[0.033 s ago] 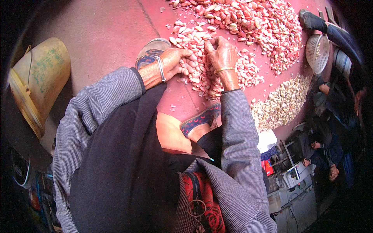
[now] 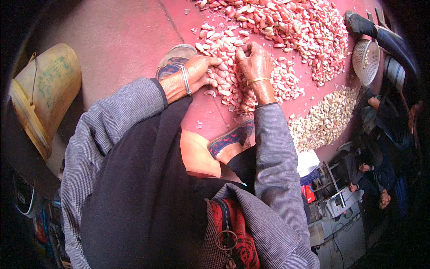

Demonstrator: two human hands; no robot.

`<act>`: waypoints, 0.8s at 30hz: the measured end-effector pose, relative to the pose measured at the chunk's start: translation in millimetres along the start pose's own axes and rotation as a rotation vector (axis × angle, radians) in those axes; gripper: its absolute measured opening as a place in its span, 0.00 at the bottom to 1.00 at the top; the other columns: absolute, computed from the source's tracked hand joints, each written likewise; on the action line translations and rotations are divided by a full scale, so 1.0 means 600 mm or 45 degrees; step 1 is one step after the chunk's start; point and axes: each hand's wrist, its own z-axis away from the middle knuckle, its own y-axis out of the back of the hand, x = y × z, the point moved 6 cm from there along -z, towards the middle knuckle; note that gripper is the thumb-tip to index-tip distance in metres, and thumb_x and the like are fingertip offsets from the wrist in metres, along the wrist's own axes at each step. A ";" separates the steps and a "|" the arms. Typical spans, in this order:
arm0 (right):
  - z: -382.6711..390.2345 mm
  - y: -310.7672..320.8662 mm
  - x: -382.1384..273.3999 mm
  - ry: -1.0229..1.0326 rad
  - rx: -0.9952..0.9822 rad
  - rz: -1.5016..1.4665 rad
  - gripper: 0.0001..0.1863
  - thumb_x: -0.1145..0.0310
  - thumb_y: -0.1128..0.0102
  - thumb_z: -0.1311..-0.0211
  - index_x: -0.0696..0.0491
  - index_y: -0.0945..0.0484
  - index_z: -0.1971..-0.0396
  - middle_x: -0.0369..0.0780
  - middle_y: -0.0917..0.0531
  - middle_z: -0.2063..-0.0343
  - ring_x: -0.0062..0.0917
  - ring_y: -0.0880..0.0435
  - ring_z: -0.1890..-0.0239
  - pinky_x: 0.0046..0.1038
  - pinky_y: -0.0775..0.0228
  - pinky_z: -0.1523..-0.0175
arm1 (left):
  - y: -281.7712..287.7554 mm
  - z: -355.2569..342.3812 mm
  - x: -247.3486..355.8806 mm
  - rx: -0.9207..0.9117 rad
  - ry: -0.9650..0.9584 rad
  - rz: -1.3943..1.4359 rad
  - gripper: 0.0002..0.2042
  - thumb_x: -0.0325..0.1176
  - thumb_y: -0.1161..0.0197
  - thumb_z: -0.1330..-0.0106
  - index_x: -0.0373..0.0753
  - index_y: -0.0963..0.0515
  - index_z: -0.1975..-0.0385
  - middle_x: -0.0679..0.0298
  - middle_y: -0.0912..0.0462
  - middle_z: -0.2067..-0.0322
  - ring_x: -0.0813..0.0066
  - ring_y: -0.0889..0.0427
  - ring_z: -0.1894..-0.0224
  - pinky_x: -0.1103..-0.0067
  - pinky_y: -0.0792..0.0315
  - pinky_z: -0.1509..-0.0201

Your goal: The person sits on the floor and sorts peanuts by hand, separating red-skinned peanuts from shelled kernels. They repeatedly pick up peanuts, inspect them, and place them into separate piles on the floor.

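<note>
A heap of pinkish-white, clove-shaped pieces that look like garlic cloves (image 2: 228, 47) lies on the red floor in front of me. At its left edge my left hand (image 2: 197, 74) is closed, fingers curled in against the pieces; what they hold blends in with the heap. My right hand (image 2: 257, 65) is over the middle of the same heap, back of the hand up, thumb and fingers pinched together. Whatever sits between those fingertips is too small or hidden to make out. The two hands are a short gap apart.
A larger heap of similar pieces (image 2: 286, 22) spreads beyond. A pale cream heap (image 2: 324, 119) lies to the right, below a white colander (image 2: 366, 62). My patterned shoes (image 2: 233, 139) flank the near heap. A yellowish bucket (image 2: 49, 89) stands left; other people sit at far right.
</note>
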 end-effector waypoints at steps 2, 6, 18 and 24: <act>0.001 -0.003 0.001 0.028 0.038 0.005 0.15 0.56 0.34 0.45 0.53 0.16 0.73 0.47 0.14 0.74 0.44 0.14 0.68 0.44 0.25 0.58 | 0.000 0.002 0.000 -0.004 0.010 0.017 0.14 0.36 0.48 0.24 0.30 0.21 0.61 0.54 0.15 0.71 0.67 0.14 0.74 0.78 0.19 0.73; 0.009 0.002 0.029 -0.190 -0.015 -0.534 0.10 0.64 0.31 0.39 0.56 0.17 0.68 0.36 0.15 0.74 0.21 0.17 0.73 0.24 0.25 0.68 | -0.006 0.011 0.011 -0.050 -0.035 0.040 0.14 0.36 0.47 0.24 0.29 0.22 0.60 0.54 0.15 0.71 0.67 0.14 0.74 0.77 0.18 0.72; 0.047 0.004 0.026 -0.482 -0.417 -1.762 0.11 0.71 0.33 0.35 0.57 0.21 0.56 0.35 0.15 0.66 0.15 0.17 0.68 0.17 0.25 0.64 | -0.025 0.015 0.043 -0.174 -0.133 0.087 0.16 0.37 0.49 0.23 0.29 0.22 0.58 0.53 0.16 0.67 0.67 0.14 0.68 0.75 0.17 0.64; 0.047 0.010 0.013 -0.407 -0.444 -1.665 0.12 0.73 0.32 0.36 0.57 0.21 0.54 0.34 0.15 0.66 0.15 0.17 0.68 0.18 0.24 0.62 | -0.027 0.011 0.046 -0.186 -0.132 0.085 0.17 0.38 0.49 0.23 0.28 0.22 0.56 0.54 0.16 0.66 0.67 0.14 0.65 0.77 0.18 0.62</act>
